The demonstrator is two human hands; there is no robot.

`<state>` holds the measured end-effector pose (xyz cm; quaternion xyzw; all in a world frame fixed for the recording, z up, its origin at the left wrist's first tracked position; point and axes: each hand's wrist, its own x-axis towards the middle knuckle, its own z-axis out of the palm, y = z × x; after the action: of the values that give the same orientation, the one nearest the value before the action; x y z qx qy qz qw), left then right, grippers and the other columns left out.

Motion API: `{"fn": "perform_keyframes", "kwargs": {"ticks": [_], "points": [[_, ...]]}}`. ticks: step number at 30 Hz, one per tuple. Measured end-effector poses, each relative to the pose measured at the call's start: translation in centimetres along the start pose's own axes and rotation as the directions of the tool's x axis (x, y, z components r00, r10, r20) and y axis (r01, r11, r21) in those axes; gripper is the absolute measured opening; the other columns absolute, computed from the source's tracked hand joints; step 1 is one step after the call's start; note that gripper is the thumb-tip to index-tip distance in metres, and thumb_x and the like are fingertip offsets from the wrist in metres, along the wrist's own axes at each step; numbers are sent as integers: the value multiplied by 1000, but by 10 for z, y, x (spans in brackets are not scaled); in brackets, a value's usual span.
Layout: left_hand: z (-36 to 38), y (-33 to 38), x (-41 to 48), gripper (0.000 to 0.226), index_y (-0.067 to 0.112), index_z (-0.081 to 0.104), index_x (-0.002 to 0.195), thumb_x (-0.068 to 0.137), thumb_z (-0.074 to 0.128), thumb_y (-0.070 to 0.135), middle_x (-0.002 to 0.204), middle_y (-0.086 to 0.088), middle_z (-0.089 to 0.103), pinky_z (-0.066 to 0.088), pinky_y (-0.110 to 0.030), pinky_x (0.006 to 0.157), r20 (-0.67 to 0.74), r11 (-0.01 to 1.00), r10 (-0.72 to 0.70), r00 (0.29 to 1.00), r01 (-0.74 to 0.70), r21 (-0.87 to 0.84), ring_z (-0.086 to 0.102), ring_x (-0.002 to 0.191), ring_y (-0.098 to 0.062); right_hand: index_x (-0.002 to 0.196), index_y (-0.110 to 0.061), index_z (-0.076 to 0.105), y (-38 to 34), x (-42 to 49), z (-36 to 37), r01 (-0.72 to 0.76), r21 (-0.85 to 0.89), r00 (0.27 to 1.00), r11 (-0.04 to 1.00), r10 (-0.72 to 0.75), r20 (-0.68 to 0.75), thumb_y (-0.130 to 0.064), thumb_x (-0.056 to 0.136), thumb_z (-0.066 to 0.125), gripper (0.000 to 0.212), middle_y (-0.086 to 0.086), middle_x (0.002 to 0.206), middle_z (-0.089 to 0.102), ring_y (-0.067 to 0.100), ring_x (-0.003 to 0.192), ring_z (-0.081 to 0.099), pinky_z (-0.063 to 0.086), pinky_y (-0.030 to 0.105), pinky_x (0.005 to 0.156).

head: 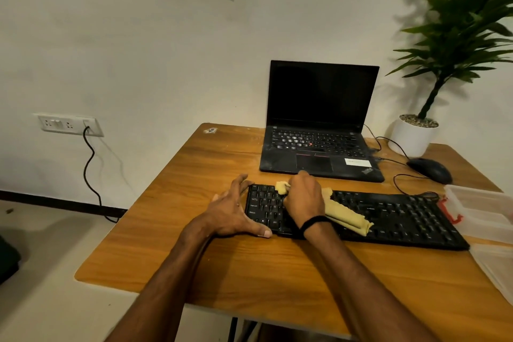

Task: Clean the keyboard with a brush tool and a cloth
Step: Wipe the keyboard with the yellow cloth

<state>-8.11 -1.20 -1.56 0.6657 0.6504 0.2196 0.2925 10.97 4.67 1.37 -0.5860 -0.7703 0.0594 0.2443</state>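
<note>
Laptop [319, 130] behind keyboard [388, 216]; right hand [304, 200] grips cloth [347, 215], left hand [233, 211] spread against its end

two bare forearms [166, 272], w/ a thin black band [315, 221] worn round the rt wrist.

On the table [249, 272], the left hand [233, 211], fingers spread, rests against the keyboard's [388, 214] left end. The right hand [304, 200] grips a rolled yellow cloth [344, 215] lying on the left keys. Farther back stands an open laptop [319, 125] with a dark screen. A mouse [430, 169], plant [466, 22] and clear container [483, 211] sit to the right.
</note>
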Motion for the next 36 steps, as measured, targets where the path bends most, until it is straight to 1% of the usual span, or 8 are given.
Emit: {"fn": "perform_keyframes", "kwargs": {"ticks": [5,12,16,21,25,28,31,36], "points": [[0,2,-1,161,34,-12,161,42,86,81,169,9,23,8,-49,127,-13,1000,-17,1000,17,-4,27,153,-18,121,-14,69,-12,-2,19,244,108,969,964,-246,12,-11,94,62,28,3,112,60,16,106,54,35,14,84],[-4,6,-3,169,36,-20,159,36,89,79,170,-2,22,12,-59,126,33,996,-44,998,46,-77,25,154,-25,111,-16,75,-33,14,22,445,201,876,873,-471,107,3,91,58,32,5,105,64,21,101,56,45,26,84],[-2,1,1,166,48,-17,155,34,91,80,169,-2,25,20,-57,126,22,991,-43,999,45,-123,30,153,-25,108,-16,76,-23,9,8,555,264,762,789,-610,219,-1,89,64,27,-2,109,68,11,100,59,39,7,83],[-1,2,2,169,42,-19,157,34,91,79,169,4,25,16,-59,126,27,992,-44,999,47,-116,27,154,-24,111,-12,74,-30,24,25,492,158,852,856,-511,115,4,89,61,31,4,103,65,20,96,61,53,28,82],[-2,1,2,162,54,-14,153,34,95,71,155,-2,47,27,-58,123,27,989,-43,999,47,-137,47,142,-25,105,-14,77,-31,-7,27,589,252,760,767,-633,150,0,88,63,26,2,103,68,17,95,60,53,29,81],[-4,2,1,158,55,-9,153,36,96,71,157,0,43,25,-56,123,20,988,-52,998,55,-145,43,143,-26,104,-15,77,-21,-9,13,430,391,839,813,-521,159,-8,90,66,19,0,103,71,13,94,63,53,28,85],[-3,1,1,162,48,-9,155,36,98,70,166,9,28,20,-56,126,40,981,-21,999,28,-190,31,151,-17,111,-15,74,-7,4,-1,173,389,985,905,-153,-81,-16,92,66,20,3,104,71,14,93,62,46,20,80],[-6,2,0,162,44,-8,158,36,93,78,170,12,18,11,-60,127,69,984,-7,998,19,-178,23,155,-15,116,-10,70,16,26,-20,-85,446,844,891,302,-443,-22,95,63,25,11,109,63,16,92,54,35,19,77]]}}
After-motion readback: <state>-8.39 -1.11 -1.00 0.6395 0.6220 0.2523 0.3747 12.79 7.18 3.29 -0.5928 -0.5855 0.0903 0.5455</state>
